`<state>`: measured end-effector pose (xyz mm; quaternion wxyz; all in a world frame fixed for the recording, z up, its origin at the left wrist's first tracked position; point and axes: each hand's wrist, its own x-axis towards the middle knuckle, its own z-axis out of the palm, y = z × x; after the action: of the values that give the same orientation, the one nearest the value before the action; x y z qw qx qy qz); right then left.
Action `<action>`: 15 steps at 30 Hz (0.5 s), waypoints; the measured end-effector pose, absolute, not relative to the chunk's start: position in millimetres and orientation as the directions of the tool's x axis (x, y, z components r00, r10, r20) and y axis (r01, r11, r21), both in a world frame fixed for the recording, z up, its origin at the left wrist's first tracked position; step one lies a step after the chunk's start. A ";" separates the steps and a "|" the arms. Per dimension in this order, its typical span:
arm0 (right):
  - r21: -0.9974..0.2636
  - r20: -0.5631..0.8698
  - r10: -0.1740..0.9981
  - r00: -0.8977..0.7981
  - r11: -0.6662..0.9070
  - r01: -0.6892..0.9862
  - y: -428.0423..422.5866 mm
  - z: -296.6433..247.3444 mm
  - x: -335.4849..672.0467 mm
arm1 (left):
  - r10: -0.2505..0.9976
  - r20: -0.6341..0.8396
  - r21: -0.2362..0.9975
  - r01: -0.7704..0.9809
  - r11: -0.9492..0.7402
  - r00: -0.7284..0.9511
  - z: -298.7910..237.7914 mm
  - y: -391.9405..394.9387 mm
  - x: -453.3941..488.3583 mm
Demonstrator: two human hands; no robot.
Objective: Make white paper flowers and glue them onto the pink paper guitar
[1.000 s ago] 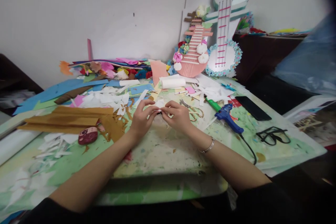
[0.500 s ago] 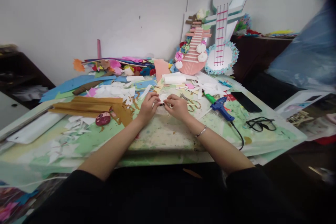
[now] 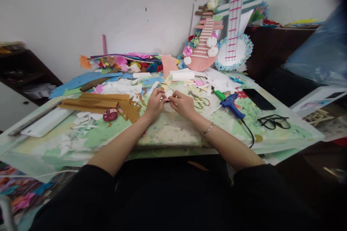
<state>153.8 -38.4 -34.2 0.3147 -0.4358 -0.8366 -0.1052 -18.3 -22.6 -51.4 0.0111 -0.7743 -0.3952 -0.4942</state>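
My left hand (image 3: 155, 104) and my right hand (image 3: 182, 104) meet above the middle of the table, fingertips close together. Both are closed in a pinch on a small piece of white paper (image 3: 169, 94), largely covered by the fingers. A thin pale strip or stick shows at the fingertips; its kind is unclear. Just right of my right hand lie gold-handled scissors (image 3: 200, 101). Beyond them rests a blue glue gun (image 3: 232, 106) with a green front part and a black cord.
A phone (image 3: 258, 99) and black glasses (image 3: 273, 122) lie at the right. Brown paper (image 3: 92, 103), a dark red rounded object (image 3: 110, 114) and white scraps (image 3: 86, 121) lie left. Behind stand a pink paper instrument (image 3: 204, 50) and a white one (image 3: 233, 36); a white roll (image 3: 182, 75) lies before them.
The view has shifted slightly, so the scene sits a little higher and further right. My hands stay together at the paper, fingertips slightly re-posed, with a thin pale strip now more visible.
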 end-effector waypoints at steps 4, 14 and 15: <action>-0.080 0.598 0.675 -0.432 0.587 0.806 -39.2 -32.1 152.0 | 0.613 0.767 0.383 0.630 -0.675 0.190 -53.7 -20.7 -18.8; -0.078 0.574 0.691 -0.440 0.581 0.810 -40.7 -26.0 154.2 | 0.622 0.758 0.398 0.616 -0.680 0.197 -55.7 -18.6 -16.3; -0.077 0.571 0.692 -0.442 0.581 0.811 -40.5 -26.1 154.7 | 0.625 0.754 0.401 0.613 -0.680 0.200 -56.5 -18.2 -16.2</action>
<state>154.7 -40.5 -26.1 0.2835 -0.4458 -0.8426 -0.1046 -16.2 -18.2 -56.5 -0.0061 -0.7746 -0.3998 -0.4900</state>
